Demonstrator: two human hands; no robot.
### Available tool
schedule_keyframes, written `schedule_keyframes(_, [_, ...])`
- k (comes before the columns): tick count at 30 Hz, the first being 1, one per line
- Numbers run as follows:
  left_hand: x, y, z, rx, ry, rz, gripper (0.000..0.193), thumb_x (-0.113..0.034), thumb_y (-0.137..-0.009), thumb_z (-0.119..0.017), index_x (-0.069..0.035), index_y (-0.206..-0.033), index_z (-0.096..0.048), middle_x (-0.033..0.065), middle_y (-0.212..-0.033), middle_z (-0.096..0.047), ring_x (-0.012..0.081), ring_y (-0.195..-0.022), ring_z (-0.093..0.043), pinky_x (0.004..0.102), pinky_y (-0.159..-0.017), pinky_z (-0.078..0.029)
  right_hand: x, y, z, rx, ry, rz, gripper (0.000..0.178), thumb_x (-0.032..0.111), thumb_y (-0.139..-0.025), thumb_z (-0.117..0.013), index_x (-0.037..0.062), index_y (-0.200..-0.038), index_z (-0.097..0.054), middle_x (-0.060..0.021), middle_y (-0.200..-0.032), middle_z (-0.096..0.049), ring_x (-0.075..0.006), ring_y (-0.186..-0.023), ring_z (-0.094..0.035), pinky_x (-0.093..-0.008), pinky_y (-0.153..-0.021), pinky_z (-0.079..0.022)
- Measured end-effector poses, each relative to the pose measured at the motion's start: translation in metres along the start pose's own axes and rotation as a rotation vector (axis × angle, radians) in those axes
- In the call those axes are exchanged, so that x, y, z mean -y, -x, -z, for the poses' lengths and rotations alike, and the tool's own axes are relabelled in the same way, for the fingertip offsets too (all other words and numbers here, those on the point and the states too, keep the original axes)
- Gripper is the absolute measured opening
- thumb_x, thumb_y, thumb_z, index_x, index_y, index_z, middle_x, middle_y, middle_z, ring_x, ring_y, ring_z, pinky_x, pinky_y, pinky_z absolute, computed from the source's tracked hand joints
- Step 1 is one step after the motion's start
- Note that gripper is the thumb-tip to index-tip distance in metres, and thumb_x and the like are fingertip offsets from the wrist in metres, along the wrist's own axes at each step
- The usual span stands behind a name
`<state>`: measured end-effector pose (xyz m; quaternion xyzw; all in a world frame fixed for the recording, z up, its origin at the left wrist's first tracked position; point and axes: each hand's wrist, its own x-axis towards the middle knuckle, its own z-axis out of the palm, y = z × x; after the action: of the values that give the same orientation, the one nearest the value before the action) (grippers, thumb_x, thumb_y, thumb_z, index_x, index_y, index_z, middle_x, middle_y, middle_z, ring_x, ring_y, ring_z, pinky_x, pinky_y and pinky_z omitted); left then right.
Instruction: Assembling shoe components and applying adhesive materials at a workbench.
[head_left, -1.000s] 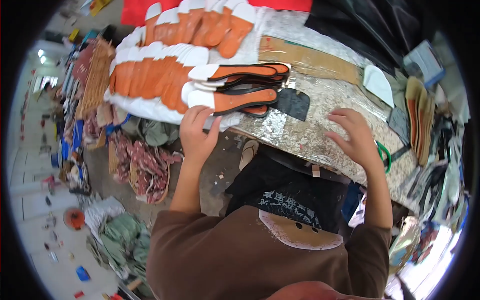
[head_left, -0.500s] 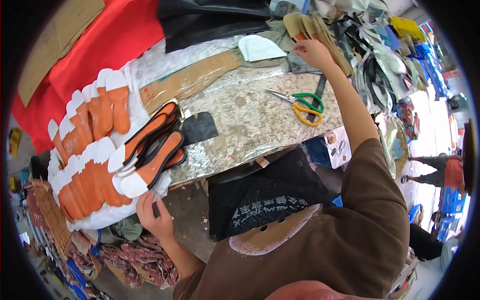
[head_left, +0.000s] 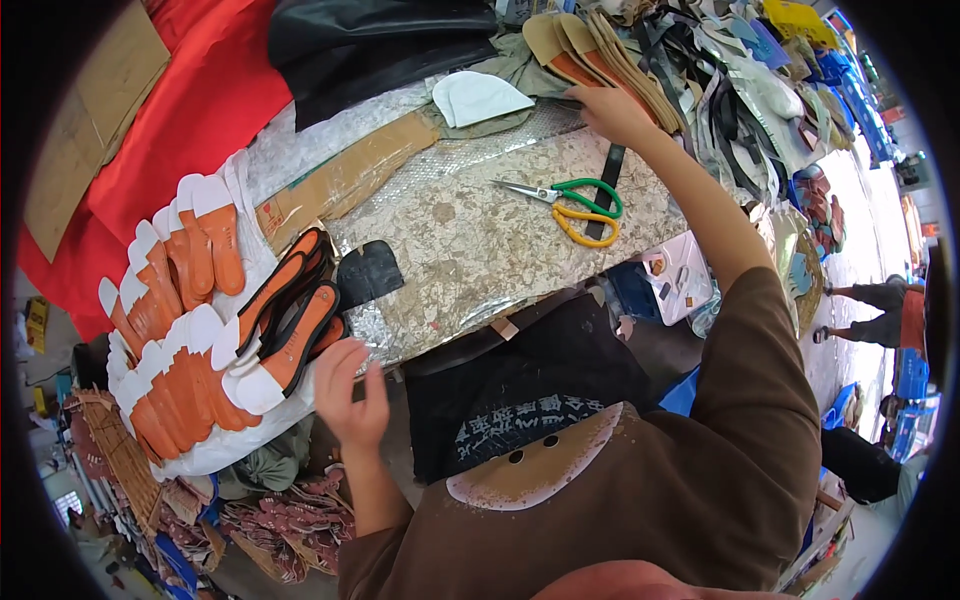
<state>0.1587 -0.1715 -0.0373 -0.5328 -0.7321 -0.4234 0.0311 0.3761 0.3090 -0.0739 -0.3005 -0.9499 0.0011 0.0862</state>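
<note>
My right hand (head_left: 614,112) is closed at the lower ends of a stack of tan-and-orange insoles (head_left: 562,50) at the far right of the table. Its fingertips are partly hidden, and what they hold cannot be made out. My left hand (head_left: 350,392) is open and empty by the near table edge, fingers apart. Just left of it lie black-edged orange insoles (head_left: 307,330) with white ends. Farther left are rows of orange-and-white insoles (head_left: 190,370). Scissors (head_left: 560,200) with one green and one yellow handle lie on the worktable (head_left: 450,240), blades pointing left.
A black piece (head_left: 370,273) lies beside the insoles. Cardboard (head_left: 350,185), a white pad (head_left: 480,98) and black sheeting (head_left: 390,45) cover the far side. Straps and scraps (head_left: 735,110) heap up at the right. A white tray (head_left: 676,280) sits below the table edge.
My left hand has moved right and away from me, from below the insoles to the table edge. My right hand stays by the tan-and-orange insoles. The whole view has shifted.
</note>
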Motion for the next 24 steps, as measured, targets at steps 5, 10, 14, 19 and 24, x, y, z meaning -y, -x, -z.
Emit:
schedule_keyframes(5, [-0.037,-0.006,-0.066,0.276,1.197,0.665,0.037,-0.024,-0.099,-0.056,0.002,-0.125,-0.055,0.014,-0.114,-0.064,0.0265,-0.109,-0.062,0.0365,-0.097,-0.047,0.125,0.049,0.034,-0.235,-0.346,0.132,0.046,0.0,-0.085,-0.056,0.0125,-0.129,-0.058,-0.0133,-0.119,-0.065,-0.0333,-0.104,-0.064,-0.0402,-0.087,-0.052])
schedule_keyframes(10, [-0.026,-0.041,-0.121,0.126,1.698,1.057,0.04,-0.023,-0.1,-0.055,0.0,-0.132,-0.048,0.0143,-0.124,-0.06,0.025,-0.11,-0.062,0.0381,-0.093,-0.051,0.232,0.112,0.04,-0.103,-0.46,0.538,0.04,0.016,-0.083,-0.067,0.0081,-0.122,-0.061,-0.0143,-0.13,-0.06,-0.0299,-0.126,-0.052,-0.0437,-0.103,-0.043])
schedule_keyframes(14, [-0.016,-0.039,-0.121,-0.031,1.271,0.94,0.029,-0.009,-0.093,-0.063,0.002,-0.119,-0.057,0.0104,-0.113,-0.065,0.0183,-0.101,-0.063,0.033,-0.088,-0.052,0.216,0.118,0.01,-0.376,-0.706,0.115,0.044,0.019,-0.079,-0.075,0.0054,-0.119,-0.062,-0.0157,-0.121,-0.061,-0.0321,-0.116,-0.055,-0.0411,-0.094,-0.045])
schedule_keyframes(19, [-0.021,-0.034,-0.12,-0.054,1.028,0.757,0.026,-0.017,-0.094,-0.065,0.003,-0.111,-0.061,0.0072,-0.1,-0.068,0.0132,-0.083,-0.066,0.027,-0.078,-0.053,0.215,0.123,-0.023,0.289,-1.508,-0.354,0.032,0.012,-0.087,-0.073,-0.001,-0.114,-0.062,-0.0055,-0.084,-0.063,-0.0098,-0.075,-0.063,-0.0246,-0.056,-0.05])
schedule_keyframes(24, [0.014,-0.04,-0.105,-0.012,0.923,0.872,0.036,-0.033,-0.099,-0.055,0.0,-0.112,-0.061,0.0083,-0.089,-0.067,0.0175,-0.076,-0.065,0.0297,-0.07,-0.052,0.205,0.121,-0.025,0.069,-1.31,-0.34,0.022,0.008,-0.092,-0.066,-0.002,-0.111,-0.061,-0.002,-0.079,-0.061,-0.0061,-0.061,-0.058,-0.0211,-0.053,-0.05])
